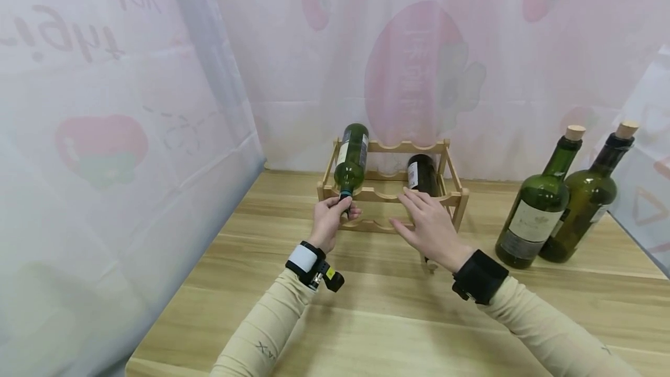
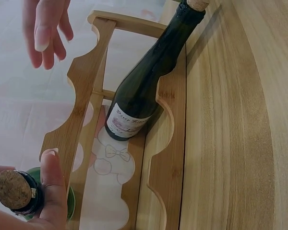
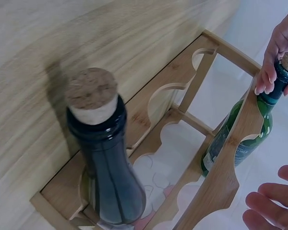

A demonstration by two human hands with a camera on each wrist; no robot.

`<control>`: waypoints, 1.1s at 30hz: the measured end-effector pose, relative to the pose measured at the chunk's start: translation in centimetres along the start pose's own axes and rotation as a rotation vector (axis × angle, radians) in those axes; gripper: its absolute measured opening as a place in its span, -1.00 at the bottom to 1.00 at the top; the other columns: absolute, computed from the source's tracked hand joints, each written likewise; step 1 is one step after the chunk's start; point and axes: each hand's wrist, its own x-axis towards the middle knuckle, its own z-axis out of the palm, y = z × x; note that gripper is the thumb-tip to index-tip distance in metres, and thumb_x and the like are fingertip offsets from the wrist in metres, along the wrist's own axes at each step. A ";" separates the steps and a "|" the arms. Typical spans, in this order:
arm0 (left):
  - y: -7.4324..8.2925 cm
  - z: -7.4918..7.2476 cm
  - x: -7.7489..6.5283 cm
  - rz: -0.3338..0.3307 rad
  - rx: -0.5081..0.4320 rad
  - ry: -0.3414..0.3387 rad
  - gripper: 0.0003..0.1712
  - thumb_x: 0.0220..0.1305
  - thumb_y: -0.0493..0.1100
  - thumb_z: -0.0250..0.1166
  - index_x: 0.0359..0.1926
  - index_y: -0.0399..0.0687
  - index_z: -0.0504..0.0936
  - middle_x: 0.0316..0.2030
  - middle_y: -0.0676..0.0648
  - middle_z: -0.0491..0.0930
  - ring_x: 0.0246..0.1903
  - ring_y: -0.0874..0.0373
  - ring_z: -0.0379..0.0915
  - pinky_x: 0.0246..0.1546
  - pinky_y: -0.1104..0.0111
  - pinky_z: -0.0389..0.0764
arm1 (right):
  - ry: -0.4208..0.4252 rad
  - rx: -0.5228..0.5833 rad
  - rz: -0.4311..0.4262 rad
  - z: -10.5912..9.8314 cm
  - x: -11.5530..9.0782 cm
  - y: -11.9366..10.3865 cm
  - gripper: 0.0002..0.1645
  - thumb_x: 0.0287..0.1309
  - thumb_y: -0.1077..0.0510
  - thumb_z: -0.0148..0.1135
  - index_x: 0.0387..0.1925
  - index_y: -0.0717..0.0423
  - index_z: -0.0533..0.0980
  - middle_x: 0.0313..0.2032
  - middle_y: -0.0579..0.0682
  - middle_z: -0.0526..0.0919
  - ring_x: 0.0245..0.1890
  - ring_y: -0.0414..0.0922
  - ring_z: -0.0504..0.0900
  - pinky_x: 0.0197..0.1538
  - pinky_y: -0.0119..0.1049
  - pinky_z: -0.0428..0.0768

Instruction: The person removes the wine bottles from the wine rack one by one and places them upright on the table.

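Observation:
A wooden wine rack [image 1: 454, 195] stands on the table. A green bottle [image 1: 352, 159] lies tilted on its top tier at the left, neck towards me. My left hand [image 1: 339, 207] grips that neck just below the cork [image 2: 12, 189]. A dark bottle [image 1: 421, 174] lies in the lower tier, corked end [image 3: 91, 93] towards me. My right hand [image 1: 410, 209] hovers over the rack's front rail with fingers [image 2: 45, 33] straight and holds nothing. The green bottle [image 3: 249, 129] and my left hand's fingers [image 3: 271, 67] also show in the right wrist view.
Two upright corked green bottles [image 1: 536, 205] [image 1: 586, 202] stand on the table at the right. Pale printed curtains close in the left side and the back. The light wooden tabletop [image 1: 377, 307] stretches in front of the rack.

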 end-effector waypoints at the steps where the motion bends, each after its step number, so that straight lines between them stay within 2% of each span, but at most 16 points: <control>1: 0.0 0.0 0.0 -0.002 -0.001 0.002 -0.63 0.37 -0.21 0.19 0.06 -0.43 0.50 -0.40 -0.02 0.66 -0.40 0.18 0.70 -0.13 0.29 0.69 | -0.001 -0.001 -0.002 0.1 0.2 -0.1 -0.35 0.10 -0.01 0.36 0.16 0.28 0.49 0.15 0.28 0.56 0.14 0.17 0.53 0.19 0.07 0.47; 15: 0.0 0.2 0.2 -0.011 -0.046 0.002 -0.57 0.35 -0.25 0.20 0.12 -0.51 0.43 -0.38 -0.05 0.66 -0.40 0.18 0.70 -0.23 0.40 0.70 | -0.055 0.007 0.012 0.9 1.9 -0.7 -0.33 0.16 -0.05 0.32 0.21 0.23 0.46 0.17 0.26 0.55 0.07 0.16 0.56 0.16 0.05 0.50; 21: 0.0 0.0 0.3 -0.038 -0.013 0.004 -0.57 0.36 -0.22 0.20 0.11 -0.48 0.46 -0.16 -0.31 0.66 -0.38 0.18 0.71 -0.19 0.37 0.69 | -0.055 0.006 0.013 1.2 2.3 -0.8 -0.33 0.15 -0.05 0.32 0.21 0.23 0.46 0.17 0.26 0.55 0.07 0.18 0.57 0.14 0.08 0.51; 24: 0.1 -0.1 0.4 -0.042 0.000 0.004 -0.59 0.36 -0.20 0.20 0.09 -0.44 0.48 -0.11 -0.35 0.64 -0.35 0.16 0.71 -0.15 0.34 0.69 | -0.064 0.012 0.014 1.3 2.6 -0.9 -0.34 0.17 -0.05 0.31 0.22 0.22 0.45 0.17 0.26 0.54 0.09 0.18 0.56 0.15 0.08 0.50; 27: 0.2 -0.1 0.3 -0.041 0.002 -0.001 -0.58 0.36 -0.19 0.21 0.10 -0.45 0.48 -0.14 -0.30 0.66 -0.34 0.15 0.71 -0.11 0.31 0.68 | -0.073 0.015 0.013 1.3 2.9 -1.0 -0.35 0.19 -0.05 0.29 0.22 0.20 0.45 0.17 0.26 0.54 0.10 0.17 0.55 0.15 0.07 0.51; 33: 0.2 -0.2 0.3 -0.039 -0.005 -0.013 -0.60 0.37 -0.21 0.19 0.08 -0.46 0.49 -0.38 -0.04 0.68 -0.36 0.17 0.71 -0.14 0.34 0.69 | -0.086 0.019 0.012 1.6 3.5 -1.2 -0.38 0.20 -0.06 0.28 0.20 0.20 0.47 0.17 0.25 0.55 0.09 0.15 0.56 0.10 0.05 0.54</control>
